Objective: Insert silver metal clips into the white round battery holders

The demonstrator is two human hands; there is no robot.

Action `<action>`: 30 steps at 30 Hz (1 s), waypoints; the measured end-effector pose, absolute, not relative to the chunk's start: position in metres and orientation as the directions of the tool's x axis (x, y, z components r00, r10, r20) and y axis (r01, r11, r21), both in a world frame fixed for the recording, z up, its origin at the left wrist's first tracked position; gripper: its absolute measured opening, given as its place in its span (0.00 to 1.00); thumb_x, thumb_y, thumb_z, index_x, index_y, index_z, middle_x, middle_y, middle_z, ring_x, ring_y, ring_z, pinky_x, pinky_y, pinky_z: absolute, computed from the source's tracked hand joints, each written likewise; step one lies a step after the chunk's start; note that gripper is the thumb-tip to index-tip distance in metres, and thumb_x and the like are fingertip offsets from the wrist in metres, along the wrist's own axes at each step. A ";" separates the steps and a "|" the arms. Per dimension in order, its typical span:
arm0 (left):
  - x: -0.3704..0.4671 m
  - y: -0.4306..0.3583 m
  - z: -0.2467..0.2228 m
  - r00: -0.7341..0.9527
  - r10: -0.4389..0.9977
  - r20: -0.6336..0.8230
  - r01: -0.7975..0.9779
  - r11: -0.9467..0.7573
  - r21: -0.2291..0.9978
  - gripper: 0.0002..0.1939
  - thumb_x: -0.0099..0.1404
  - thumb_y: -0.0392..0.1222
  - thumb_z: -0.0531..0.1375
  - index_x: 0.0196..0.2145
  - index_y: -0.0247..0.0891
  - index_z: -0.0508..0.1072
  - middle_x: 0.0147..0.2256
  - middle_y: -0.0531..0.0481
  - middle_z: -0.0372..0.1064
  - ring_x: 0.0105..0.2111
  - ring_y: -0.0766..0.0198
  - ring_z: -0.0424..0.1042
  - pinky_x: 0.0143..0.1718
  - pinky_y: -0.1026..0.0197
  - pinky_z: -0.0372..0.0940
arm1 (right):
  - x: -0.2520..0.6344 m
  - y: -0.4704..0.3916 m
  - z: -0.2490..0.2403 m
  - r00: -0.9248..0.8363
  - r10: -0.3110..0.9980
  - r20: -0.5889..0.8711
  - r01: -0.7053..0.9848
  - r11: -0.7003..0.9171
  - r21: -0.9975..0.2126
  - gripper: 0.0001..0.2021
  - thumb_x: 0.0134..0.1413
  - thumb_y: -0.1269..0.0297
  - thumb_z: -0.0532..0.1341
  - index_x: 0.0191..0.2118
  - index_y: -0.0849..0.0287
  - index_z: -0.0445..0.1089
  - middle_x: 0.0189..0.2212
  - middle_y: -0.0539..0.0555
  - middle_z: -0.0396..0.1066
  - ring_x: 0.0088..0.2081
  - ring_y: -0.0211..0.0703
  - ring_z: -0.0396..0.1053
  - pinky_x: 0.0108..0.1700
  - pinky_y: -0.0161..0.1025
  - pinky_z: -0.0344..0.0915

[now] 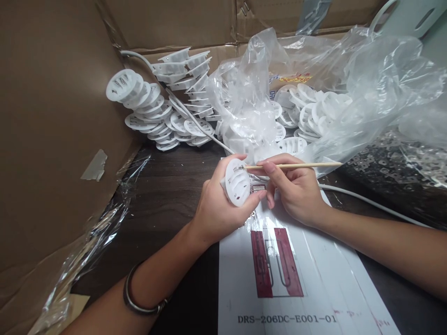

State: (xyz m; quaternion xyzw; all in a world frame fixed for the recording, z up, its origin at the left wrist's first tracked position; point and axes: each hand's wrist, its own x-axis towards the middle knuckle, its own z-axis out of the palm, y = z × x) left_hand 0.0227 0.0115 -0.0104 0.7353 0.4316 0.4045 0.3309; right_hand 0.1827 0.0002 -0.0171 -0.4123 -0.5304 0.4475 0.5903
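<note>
Left hand (223, 204): closed around a round white slotted part (237, 182), fingers behind it, thumb near its lower edge. The part is tilted, its slotted face turned up and toward the right; small openings show in that face. Position: above the upper end of a printed sheet (237, 279), near the middle of the view.

Right hand (296, 188): narrow pinch on a thin wooden stick (307, 165), held nearly level. The stick's left end is at the upper part of the slotted face, by a small metallic-looking piece; whether that end presses on the piece cannot be told.

Wrist: dark bracelet (131, 293) on the left arm.

Sheet: lies on the dark table (164, 186), bears a red-and-white diagram and the text "DRS-206DC-E001-01"; shiny clear film over its upper portion.

Behind the hands, left: stacked white parts (157, 109) of similar form, leaning in overlapping rows. Right of these, more white parts (309, 111) beside and partly under a crumpled clear plastic bag (377, 88). Far right: many small metal pieces (394, 153) in a heap, partly beneath plastic. A pale cable (200, 125) runs past the stacks and reappears right of the sheet.

Surround: brown cardboard (59, 93) at left and rear, scrap of tape on the left panel.
</note>
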 end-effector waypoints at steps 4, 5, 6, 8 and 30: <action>0.023 0.012 -0.011 0.318 0.909 0.271 0.348 -0.378 0.858 0.29 0.54 0.44 0.68 0.53 0.42 0.66 0.37 0.49 0.74 0.35 0.57 0.75 0.31 0.60 0.70 | 0.183 0.001 -0.018 0.033 0.972 0.233 -0.056 0.235 -0.970 0.12 0.60 0.58 0.61 0.30 0.61 0.70 0.31 0.51 0.76 0.11 0.28 0.63 0.11 0.28 0.58; 0.023 0.012 -0.010 0.324 0.910 0.260 0.350 -0.371 0.860 0.29 0.54 0.44 0.68 0.53 0.42 0.66 0.35 0.49 0.73 0.34 0.58 0.75 0.30 0.61 0.69 | 0.183 0.001 -0.018 0.032 0.973 0.228 -0.058 0.230 -0.972 0.12 0.60 0.57 0.61 0.30 0.61 0.70 0.31 0.52 0.77 0.11 0.28 0.63 0.10 0.29 0.58; 0.023 0.012 -0.010 0.329 0.910 0.253 0.352 -0.367 0.861 0.29 0.55 0.44 0.67 0.53 0.42 0.66 0.34 0.50 0.73 0.33 0.58 0.75 0.29 0.62 0.69 | 0.183 0.001 -0.018 0.033 0.974 0.226 -0.062 0.227 -0.972 0.12 0.59 0.57 0.61 0.31 0.61 0.71 0.32 0.52 0.77 0.11 0.28 0.63 0.10 0.29 0.57; 0.023 0.011 -0.010 0.337 0.908 0.250 0.353 -0.368 0.860 0.29 0.55 0.45 0.67 0.54 0.41 0.66 0.32 0.50 0.73 0.32 0.59 0.74 0.27 0.62 0.68 | 0.182 0.001 -0.017 0.040 0.972 0.230 -0.063 0.232 -0.971 0.12 0.59 0.58 0.61 0.31 0.61 0.71 0.34 0.52 0.77 0.11 0.28 0.63 0.10 0.29 0.57; 0.026 0.010 -0.006 0.335 0.912 0.236 0.208 -0.315 0.926 0.23 0.56 0.37 0.65 0.49 0.41 0.65 0.37 0.48 0.73 0.35 0.58 0.74 0.29 0.62 0.68 | 0.182 -0.001 -0.018 0.076 0.970 0.229 -0.039 0.233 -0.972 0.13 0.59 0.54 0.61 0.34 0.59 0.73 0.34 0.52 0.78 0.11 0.29 0.62 0.10 0.29 0.60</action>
